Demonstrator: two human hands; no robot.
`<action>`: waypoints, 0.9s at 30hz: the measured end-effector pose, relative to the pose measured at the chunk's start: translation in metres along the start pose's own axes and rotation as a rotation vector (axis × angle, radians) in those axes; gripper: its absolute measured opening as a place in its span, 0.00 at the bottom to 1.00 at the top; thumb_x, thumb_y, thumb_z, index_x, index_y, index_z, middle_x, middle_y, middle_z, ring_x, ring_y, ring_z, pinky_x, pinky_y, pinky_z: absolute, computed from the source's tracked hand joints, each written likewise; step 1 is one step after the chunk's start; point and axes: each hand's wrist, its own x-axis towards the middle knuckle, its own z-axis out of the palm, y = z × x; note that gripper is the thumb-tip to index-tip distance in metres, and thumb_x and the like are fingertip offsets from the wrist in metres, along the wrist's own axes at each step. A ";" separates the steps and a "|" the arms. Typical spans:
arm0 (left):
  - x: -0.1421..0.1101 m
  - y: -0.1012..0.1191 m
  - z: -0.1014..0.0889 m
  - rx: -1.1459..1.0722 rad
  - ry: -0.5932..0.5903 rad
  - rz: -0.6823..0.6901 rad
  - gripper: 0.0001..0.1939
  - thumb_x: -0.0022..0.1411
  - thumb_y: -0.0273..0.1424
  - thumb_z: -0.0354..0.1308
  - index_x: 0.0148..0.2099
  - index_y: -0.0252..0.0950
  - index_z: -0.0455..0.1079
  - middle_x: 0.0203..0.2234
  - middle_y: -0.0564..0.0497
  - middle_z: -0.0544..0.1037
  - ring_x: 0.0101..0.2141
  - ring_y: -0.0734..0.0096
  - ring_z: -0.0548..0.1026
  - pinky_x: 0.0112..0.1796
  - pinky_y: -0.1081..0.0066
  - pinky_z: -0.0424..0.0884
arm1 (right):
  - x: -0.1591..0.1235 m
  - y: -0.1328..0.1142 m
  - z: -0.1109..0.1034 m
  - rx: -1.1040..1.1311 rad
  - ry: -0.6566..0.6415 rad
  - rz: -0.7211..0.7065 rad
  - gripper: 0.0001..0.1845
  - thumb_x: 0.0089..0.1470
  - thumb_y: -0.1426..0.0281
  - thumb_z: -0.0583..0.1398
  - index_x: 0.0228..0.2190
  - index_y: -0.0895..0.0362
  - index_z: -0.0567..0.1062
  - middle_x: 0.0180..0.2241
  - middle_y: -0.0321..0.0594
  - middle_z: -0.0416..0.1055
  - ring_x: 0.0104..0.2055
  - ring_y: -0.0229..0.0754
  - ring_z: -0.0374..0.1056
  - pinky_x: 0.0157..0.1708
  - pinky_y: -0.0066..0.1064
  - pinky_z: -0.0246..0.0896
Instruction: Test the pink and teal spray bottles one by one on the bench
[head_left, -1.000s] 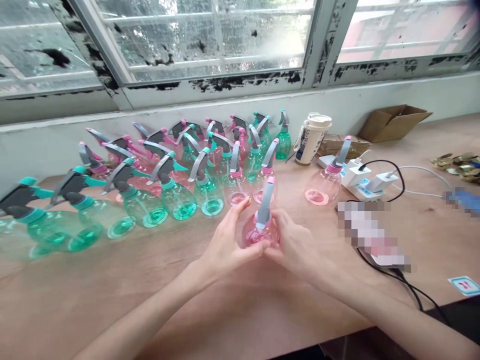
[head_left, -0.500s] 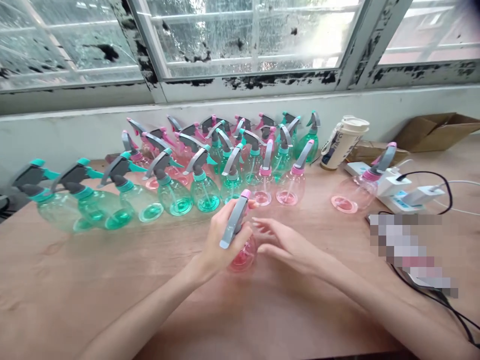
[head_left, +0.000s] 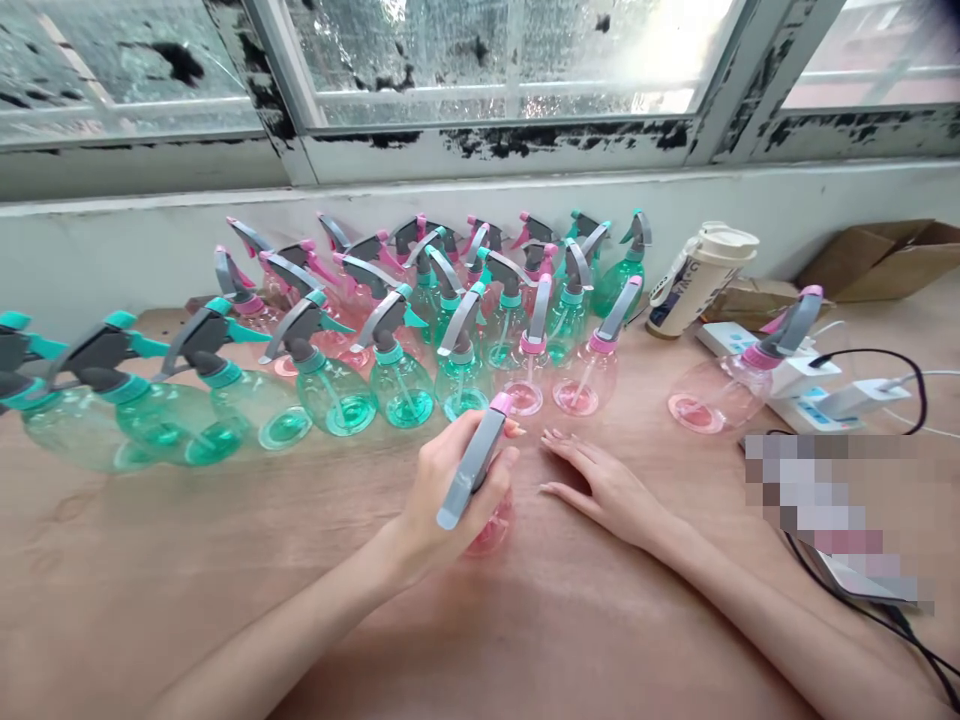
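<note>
Held bottle: pink-bodied (head_left: 495, 528), in the grasp of the left hand (head_left: 439, 480); its base is partly hidden, so contact with the table (head_left: 150, 570) cannot be told.
Long axis: roughly upright, as judged; the grey lever (head_left: 469, 470) slants from a pink tip (head_left: 501, 403), far and to the right, to an end near and to the left.
Left hand: fingers closed around the bottle below the lever.
Right hand (head_left: 619, 495): empty, fingers extended towards the bottle, apart from it.
Nearer hand: the left, touching; the bottle lies to the left of the right hand.
Beyond: green bottles (head_left: 335, 395) and pink bottles (head_left: 577, 385) in rows.
Right side: cup (head_left: 694, 285), lone bottle (head_left: 716, 395).
</note>
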 end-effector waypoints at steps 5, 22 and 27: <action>-0.001 -0.001 0.000 0.103 0.046 0.029 0.09 0.67 0.31 0.50 0.34 0.37 0.68 0.27 0.52 0.75 0.30 0.69 0.74 0.36 0.68 0.68 | -0.001 0.001 -0.001 0.020 -0.042 0.003 0.26 0.62 0.60 0.57 0.59 0.55 0.66 0.61 0.48 0.65 0.64 0.53 0.59 0.64 0.54 0.54; -0.005 -0.005 -0.003 0.018 -0.029 0.033 0.13 0.65 0.27 0.50 0.51 0.36 0.67 0.39 0.47 0.79 0.28 0.73 0.74 0.37 0.69 0.70 | -0.004 0.003 -0.005 0.018 -0.112 0.003 0.23 0.64 0.61 0.55 0.57 0.56 0.68 0.64 0.48 0.61 0.66 0.51 0.56 0.65 0.52 0.52; -0.004 -0.002 -0.004 0.027 -0.037 0.001 0.13 0.64 0.28 0.50 0.51 0.34 0.68 0.34 0.49 0.78 0.26 0.73 0.73 0.36 0.69 0.71 | -0.006 0.006 -0.005 0.015 -0.120 0.000 0.23 0.64 0.61 0.55 0.58 0.55 0.67 0.64 0.47 0.61 0.67 0.50 0.55 0.66 0.53 0.50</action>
